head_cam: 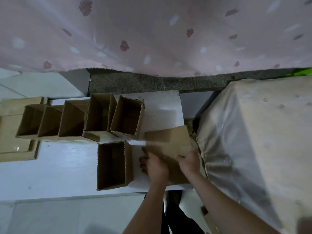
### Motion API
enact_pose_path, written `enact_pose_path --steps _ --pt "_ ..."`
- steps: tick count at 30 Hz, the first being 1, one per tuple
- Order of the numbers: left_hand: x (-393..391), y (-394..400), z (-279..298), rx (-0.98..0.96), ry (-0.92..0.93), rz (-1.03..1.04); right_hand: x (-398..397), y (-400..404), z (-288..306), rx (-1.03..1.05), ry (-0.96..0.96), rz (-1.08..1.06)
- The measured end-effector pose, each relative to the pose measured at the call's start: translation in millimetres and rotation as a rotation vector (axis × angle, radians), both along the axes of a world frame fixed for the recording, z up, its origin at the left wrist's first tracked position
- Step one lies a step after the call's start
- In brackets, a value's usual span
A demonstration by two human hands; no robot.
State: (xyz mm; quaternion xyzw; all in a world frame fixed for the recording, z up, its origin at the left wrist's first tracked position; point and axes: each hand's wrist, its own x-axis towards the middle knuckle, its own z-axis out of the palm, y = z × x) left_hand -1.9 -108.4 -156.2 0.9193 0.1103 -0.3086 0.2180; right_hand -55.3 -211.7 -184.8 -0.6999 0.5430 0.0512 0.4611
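Near, on the white board (162, 108): left hand (154, 166) pressed onto flat cardboard blank (170, 142), finger curl too blurred to tell. Just right: right hand (190, 162) pinching the blank's right edge. Lies lengthwise away from both hands. Beyond, far left: row of open boxes (99, 114).

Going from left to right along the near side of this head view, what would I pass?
Flattened cardboard stack → lone open box → left hand → right hand, gripping a cardboard sheet → plastic-covered bundle.
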Motion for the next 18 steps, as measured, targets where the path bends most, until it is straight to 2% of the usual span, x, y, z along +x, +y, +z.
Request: enact_pose_path --steps 1,3,11,18 --pt "3 3 5 -0.072 0.024 0.074 -4 -5 5 0.005 -0.026 -0.051" --pt "2 9 18 -0.178 0.055 0.079 -13 -14 18 0.037 -0.070 -0.108" --pt "-15 30 94 -0.556 -0.062 0.099 -35 -16 106 -0.048 -0.257 -0.115" --pt "-16 86 151 -0.573 -0.264 0.207 -22 39 169 -0.096 -0.415 0.013"
